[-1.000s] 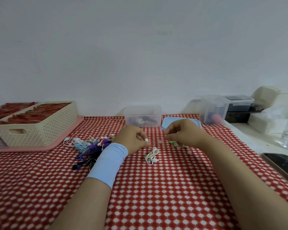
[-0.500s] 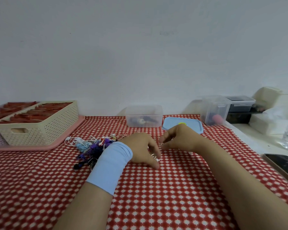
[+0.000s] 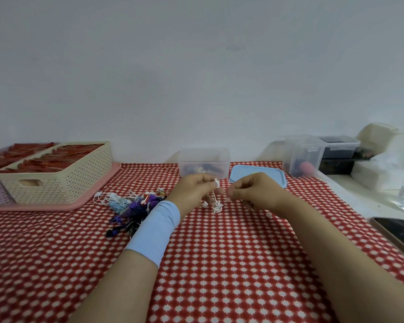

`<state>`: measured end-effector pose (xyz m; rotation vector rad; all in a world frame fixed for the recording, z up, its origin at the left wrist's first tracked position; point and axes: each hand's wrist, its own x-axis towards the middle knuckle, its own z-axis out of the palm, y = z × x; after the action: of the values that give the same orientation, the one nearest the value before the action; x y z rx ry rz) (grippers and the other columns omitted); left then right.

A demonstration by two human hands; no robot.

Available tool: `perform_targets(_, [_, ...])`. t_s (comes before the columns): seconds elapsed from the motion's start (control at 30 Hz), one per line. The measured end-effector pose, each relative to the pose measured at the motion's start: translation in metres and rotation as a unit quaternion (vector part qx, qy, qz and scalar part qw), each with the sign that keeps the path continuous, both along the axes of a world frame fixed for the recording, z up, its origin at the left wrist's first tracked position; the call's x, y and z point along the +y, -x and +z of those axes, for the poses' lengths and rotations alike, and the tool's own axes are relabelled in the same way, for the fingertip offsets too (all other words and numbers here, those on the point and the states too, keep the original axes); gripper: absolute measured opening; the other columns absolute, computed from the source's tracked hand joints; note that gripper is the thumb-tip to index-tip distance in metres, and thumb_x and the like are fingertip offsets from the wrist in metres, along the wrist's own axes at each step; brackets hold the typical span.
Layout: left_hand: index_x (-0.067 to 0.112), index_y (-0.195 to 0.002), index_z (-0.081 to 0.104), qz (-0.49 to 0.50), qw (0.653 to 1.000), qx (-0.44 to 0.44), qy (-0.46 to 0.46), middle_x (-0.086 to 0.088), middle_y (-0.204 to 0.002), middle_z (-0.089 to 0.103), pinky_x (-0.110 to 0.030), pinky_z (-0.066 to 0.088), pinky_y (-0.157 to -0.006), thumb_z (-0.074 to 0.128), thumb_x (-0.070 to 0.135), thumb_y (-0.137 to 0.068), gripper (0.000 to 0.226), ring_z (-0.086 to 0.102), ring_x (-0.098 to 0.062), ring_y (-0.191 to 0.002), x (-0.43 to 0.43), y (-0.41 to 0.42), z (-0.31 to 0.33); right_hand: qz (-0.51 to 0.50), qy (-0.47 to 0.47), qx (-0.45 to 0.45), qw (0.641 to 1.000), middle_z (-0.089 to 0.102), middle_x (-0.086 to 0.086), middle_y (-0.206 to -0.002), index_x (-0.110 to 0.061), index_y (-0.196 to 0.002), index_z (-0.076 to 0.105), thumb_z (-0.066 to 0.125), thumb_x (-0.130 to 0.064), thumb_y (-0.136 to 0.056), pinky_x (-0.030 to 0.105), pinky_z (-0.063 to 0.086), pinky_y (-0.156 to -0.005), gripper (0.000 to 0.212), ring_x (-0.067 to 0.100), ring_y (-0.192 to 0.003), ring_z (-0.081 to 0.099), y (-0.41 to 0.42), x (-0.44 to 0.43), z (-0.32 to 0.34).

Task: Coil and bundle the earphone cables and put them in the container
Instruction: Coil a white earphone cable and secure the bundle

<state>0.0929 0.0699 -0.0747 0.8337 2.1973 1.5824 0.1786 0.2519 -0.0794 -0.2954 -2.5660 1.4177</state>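
The red-and-white checked tablecloth (image 3: 219,264) fills the near view. A cream basket (image 3: 56,183) stands on its far left, and the clear container (image 3: 203,157) stands open at the back centre with its blue lid (image 3: 266,176) flat just to its right. A tangled pile of earphones (image 3: 131,203) in white, blue and purple lies left of the forearms, close beside the left wrist. Both hands are raised over the cloth just in front of the container, fingertips turned toward each other. The left hand (image 3: 191,192) pinches an earbud (image 3: 217,183) of the white earphone (image 3: 216,205), whose cable hangs roughly upright from that pinch and gathers in a loose bunch on the cloth between the hands. The right hand (image 3: 257,193) has its fingers curled, with the tips near the cable. Whether it actually has hold of the cable cannot be told. The container lies straight ahead of the hands and slightly nearer the left one, so the drop looks likely to be a short forward reach once the cable is coiled. Half a second ago the left hand was palm down, pressing on the cloth over the earphone. Now it is lifted and the cable dangles from it.
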Motion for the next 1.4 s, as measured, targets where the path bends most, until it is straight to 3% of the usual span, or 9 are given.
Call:
perform_targets(0.13, [0.024,-0.109,0.071,-0.009,0.998,-0.044,-0.047,0.007,-0.089,0.073,-0.015,0.042,-0.049,0.056,0.024,-0.099,0.018,0.055,-0.009,-0.065,0.0,0.002,-0.003,-0.016,0.014,0.009,1.0,0.072,-0.004,-0.067,-0.013,-0.088,0.08,0.074,-0.018,-0.091,0.02,0.041,-0.045,0.008,0.007,-0.047,0.052,0.001,0.001,-0.001])
perform_targets(0.23, [0.027,-0.111,0.072,-0.024,0.999,-0.019,-0.022,0.007,-0.087,0.072,-0.019,0.047,-0.06,0.057,0.029,-0.098,0.02,0.055,-0.007,-0.069,0.0,0.003,-0.006,-0.036,0.075,0.033,0.996,0.07,0.008,-0.071,-0.013,-0.092,0.079,0.073,-0.018,-0.091,0.021,0.04,-0.043,0.008,0.011,-0.05,0.052,0.003,0.001,-0.001])
perform_targets(0.33, [0.027,-0.117,0.07,-0.011,1.0,0.024,-0.009,-0.005,-0.093,0.075,-0.023,0.053,-0.071,0.063,0.03,-0.095,0.023,0.058,-0.008,-0.064,0.001,0.003,-0.01,-0.036,0.16,0.058,0.985,0.067,0.011,-0.075,-0.008,-0.102,0.077,0.073,-0.01,-0.09,0.022,0.036,-0.041,0.013,0.014,-0.051,0.052,0.004,0.0,0.001])
perform_targets(0.47, [0.021,-0.113,0.065,-0.009,0.997,0.003,-0.07,0.004,-0.085,0.072,-0.02,0.049,-0.055,0.055,0.022,-0.1,0.017,0.057,-0.012,-0.054,0.003,0.002,-0.007,-0.012,0.244,0.064,0.967,0.075,0.01,-0.092,-0.004,-0.101,0.074,0.071,-0.012,-0.09,0.021,0.031,-0.041,0.013,0.014,-0.051,0.051,0.002,0.0,0.005])
perform_targets(0.53, [0.022,-0.108,0.061,-0.002,0.997,-0.003,-0.083,0.003,-0.086,0.073,-0.027,0.049,-0.056,0.052,0.024,-0.102,0.011,0.059,-0.014,-0.055,0.003,0.002,-0.007,0.008,0.26,0.058,0.964,0.076,0.011,-0.098,-0.006,-0.1,0.075,0.068,-0.015,-0.092,0.021,0.031,-0.042,0.013,0.013,-0.052,0.05,0.003,0.0,0.004])
perform_targets(0.77, [0.033,-0.105,0.072,0.003,0.994,-0.022,-0.108,0.008,-0.106,0.07,-0.028,0.047,-0.061,0.05,0.027,-0.102,0.022,0.058,-0.01,-0.067,0.005,0.0,-0.01,0.035,0.295,0.054,0.953,0.075,0.003,-0.095,-0.012,-0.099,0.077,0.065,-0.018,-0.094,0.02,0.032,-0.044,0.014,0.013,-0.056,0.05,0.006,-0.003,0.002])
perform_targets(0.93, [0.027,-0.107,0.07,-0.012,0.991,-0.054,-0.12,0.008,-0.086,0.07,-0.016,0.042,-0.049,0.052,0.025,-0.101,0.018,0.055,-0.011,-0.065,0.006,-0.002,-0.011,0.04,0.302,0.055,0.951,0.072,-0.002,-0.085,-0.009,-0.107,0.075,0.063,-0.018,-0.095,0.019,0.029,-0.043,0.018,0.009,-0.054,0.049,0.007,-0.006,0.001])
perform_targets(1.23, [0.022,-0.107,0.073,-0.049,0.981,-0.098,-0.162,0.005,-0.081,0.071,-0.018,0.042,-0.051,0.057,0.015,-0.099,0.019,0.054,-0.006,-0.06,0.008,-0.004,-0.013,0.07,0.295,0.049,0.952,0.068,0.006,-0.093,-0.006,-0.114,0.074,0.063,-0.018,-0.096,0.018,0.031,-0.044,0.025,0.009,-0.055,0.049,0.006,-0.005,0.0])
perform_targets(1.4, [0.014,-0.101,0.072,-0.043,0.981,-0.097,-0.161,0.004,-0.075,0.069,-0.017,0.042,-0.051,0.057,0.014,-0.098,0.015,0.052,-0.006,-0.058,0.007,-0.004,-0.014,0.091,0.291,0.034,0.952,0.069,0.006,-0.092,-0.015,-0.104,0.079,0.069,-0.025,-0.086,0.018,0.03,-0.044,0.022,0.01,-0.059,0.051,0.005,-0.006,0.001])
